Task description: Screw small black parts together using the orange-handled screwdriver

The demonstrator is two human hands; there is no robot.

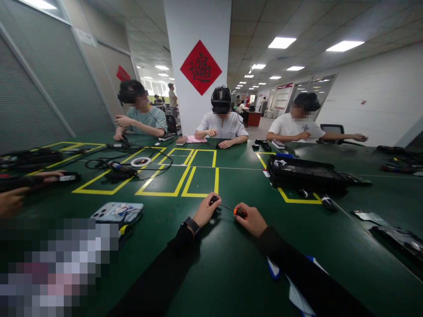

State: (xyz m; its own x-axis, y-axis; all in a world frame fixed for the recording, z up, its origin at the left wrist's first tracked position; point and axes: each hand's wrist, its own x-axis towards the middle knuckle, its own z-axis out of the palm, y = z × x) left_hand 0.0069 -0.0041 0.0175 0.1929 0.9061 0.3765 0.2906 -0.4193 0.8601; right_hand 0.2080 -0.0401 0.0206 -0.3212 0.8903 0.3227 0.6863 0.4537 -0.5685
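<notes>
My left hand (204, 213), with a dark watch (191, 224) at its wrist, pinches a small dark rounded part (213, 200) above the green table. In my right hand (254, 221) is a screwdriver (241, 214) with a black and orange handle. Its thin metal shaft points left towards the part in my left hand; whether the tip touches it I cannot tell. Both forearms are in black sleeves. Under my right forearm lies a blue and white packet or sheet (299, 295), partly hidden by the sleeve.
A phone-shaped pale case (117, 212) with small items lies on the left. A long black tray (306, 174) stands at the right. Yellow tape (158, 194) marks rectangles on the table (218, 273). Cables and a white tape roll (141, 162) lie left. Several people sit around; another person's hands (49, 176) reach in at left.
</notes>
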